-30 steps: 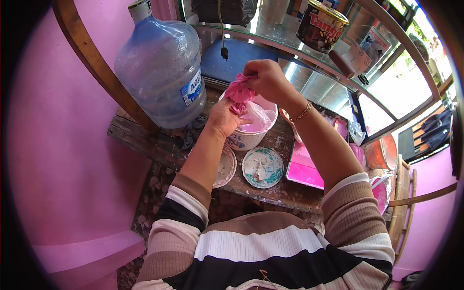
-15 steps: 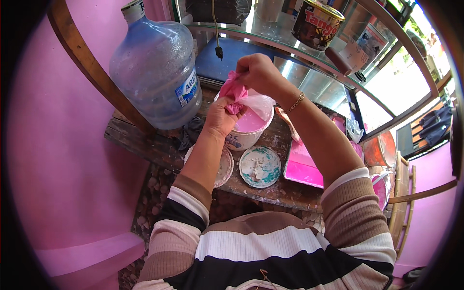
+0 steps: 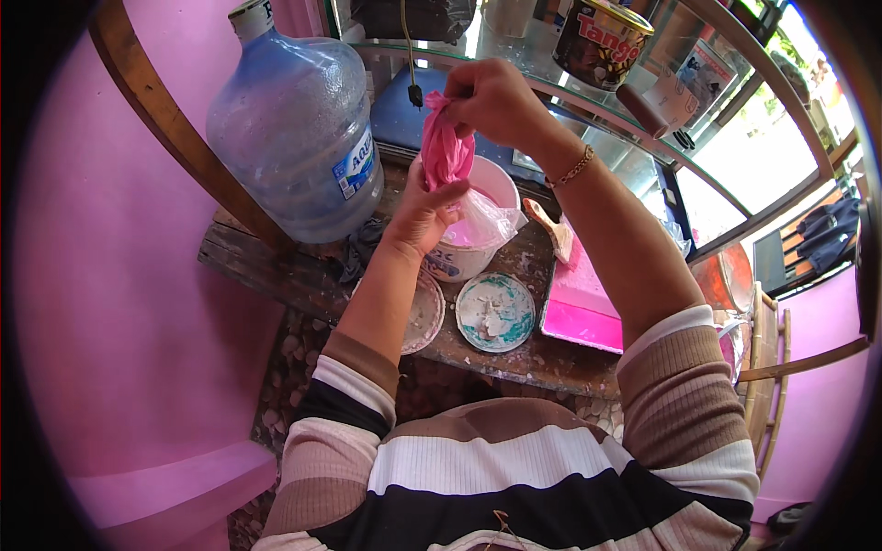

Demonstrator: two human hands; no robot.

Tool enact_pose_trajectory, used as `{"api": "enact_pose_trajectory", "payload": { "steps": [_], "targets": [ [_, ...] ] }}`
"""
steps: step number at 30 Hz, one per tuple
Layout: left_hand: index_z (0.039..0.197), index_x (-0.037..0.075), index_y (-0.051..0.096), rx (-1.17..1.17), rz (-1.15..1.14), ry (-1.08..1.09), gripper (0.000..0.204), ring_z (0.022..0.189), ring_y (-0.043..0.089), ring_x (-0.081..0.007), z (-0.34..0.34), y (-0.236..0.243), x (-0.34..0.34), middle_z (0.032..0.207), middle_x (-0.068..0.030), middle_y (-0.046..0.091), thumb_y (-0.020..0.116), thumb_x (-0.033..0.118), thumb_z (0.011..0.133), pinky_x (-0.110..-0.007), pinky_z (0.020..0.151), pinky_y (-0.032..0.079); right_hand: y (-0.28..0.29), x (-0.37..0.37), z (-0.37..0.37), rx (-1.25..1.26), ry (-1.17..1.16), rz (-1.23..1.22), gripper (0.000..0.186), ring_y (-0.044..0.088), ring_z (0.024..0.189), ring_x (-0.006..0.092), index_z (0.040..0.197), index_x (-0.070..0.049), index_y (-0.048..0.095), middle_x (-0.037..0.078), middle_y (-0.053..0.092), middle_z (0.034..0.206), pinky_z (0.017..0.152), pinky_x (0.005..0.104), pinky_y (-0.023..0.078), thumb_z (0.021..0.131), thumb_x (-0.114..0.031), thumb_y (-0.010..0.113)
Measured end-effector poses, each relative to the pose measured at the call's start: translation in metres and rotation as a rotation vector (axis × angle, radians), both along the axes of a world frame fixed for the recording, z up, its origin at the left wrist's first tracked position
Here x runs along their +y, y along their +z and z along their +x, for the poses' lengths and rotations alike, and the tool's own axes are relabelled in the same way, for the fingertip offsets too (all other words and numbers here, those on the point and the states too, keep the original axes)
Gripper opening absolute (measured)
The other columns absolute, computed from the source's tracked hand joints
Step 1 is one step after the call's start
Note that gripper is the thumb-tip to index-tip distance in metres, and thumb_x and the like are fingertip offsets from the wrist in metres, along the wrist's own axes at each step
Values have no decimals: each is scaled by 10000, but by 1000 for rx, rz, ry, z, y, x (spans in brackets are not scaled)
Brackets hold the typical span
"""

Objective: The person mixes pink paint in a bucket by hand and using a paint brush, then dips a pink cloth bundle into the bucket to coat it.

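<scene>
A plastic bag [image 3: 447, 156], coated pink with paint and clear at its lower end, hangs over a white bucket [image 3: 459, 264] of pink paint. My right hand [image 3: 491, 99] pinches the bag's upper end, raised above the bucket's far side. Lower down, my left hand [image 3: 425, 218] is wrapped round the bag's middle, close to the bucket's near left rim. The clear end [image 3: 487, 220] spreads over the bucket's mouth and hides part of the paint. Right of the bucket, a paintbrush [image 3: 549, 230] rests at the edge of a paint tray [image 3: 582, 321] with bright pink paint.
A paint-smeared lid [image 3: 495, 313] and a second round lid [image 3: 424, 317] lie on the wooden bench [image 3: 266, 274]. A large blue water jug [image 3: 294, 138] stands at left. Glass shelves with a dark tin [image 3: 602, 44] rise behind; a cable plug [image 3: 415, 95] dangles near my right hand.
My right hand has moved up, drawing the pink part of the bag out longer above my left hand. The clear end now hangs lower over the bucket.
</scene>
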State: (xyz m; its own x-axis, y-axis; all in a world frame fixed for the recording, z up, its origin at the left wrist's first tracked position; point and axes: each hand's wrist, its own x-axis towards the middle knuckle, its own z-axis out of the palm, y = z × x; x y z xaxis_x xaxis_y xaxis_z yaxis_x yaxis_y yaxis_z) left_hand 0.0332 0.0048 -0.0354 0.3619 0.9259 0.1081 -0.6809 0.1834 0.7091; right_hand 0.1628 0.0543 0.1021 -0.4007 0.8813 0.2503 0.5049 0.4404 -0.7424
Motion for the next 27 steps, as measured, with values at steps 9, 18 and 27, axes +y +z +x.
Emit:
{"api": "enact_pose_trajectory", "payload": {
  "steps": [9, 18, 27],
  "targets": [
    [1256, 91, 385, 90, -289, -97, 467, 1042, 557, -302, 13, -24, -2, 1203, -127, 488, 603, 83, 843, -503, 824, 513, 10, -5, -1, 71, -121, 84, 63, 629, 561, 124, 749, 51, 602, 66, 617, 645, 529, 253, 509, 746, -1, 637],
    [1222, -40, 421, -241, -416, -17, 627, 1101, 475, -377, -1, 2, -4, 1154, -189, 474, 612, 404, 824, -595, 888, 473, 6, -15, 13, -110, -121, 94, 78, 626, 561, 126, 758, 57, 593, 76, 613, 639, 521, 257, 501, 740, 0, 643],
    [1208, -33, 469, -476, -400, 37, 451, 1007, 581, -378, -9, -9, 3, 1137, -211, 562, 575, 269, 891, -475, 802, 560, 17, -39, 2, -88, -42, -9, 85, 630, 569, 137, 797, 80, 596, 91, 635, 691, 521, 259, 538, 763, 15, 639]
  ]
}}
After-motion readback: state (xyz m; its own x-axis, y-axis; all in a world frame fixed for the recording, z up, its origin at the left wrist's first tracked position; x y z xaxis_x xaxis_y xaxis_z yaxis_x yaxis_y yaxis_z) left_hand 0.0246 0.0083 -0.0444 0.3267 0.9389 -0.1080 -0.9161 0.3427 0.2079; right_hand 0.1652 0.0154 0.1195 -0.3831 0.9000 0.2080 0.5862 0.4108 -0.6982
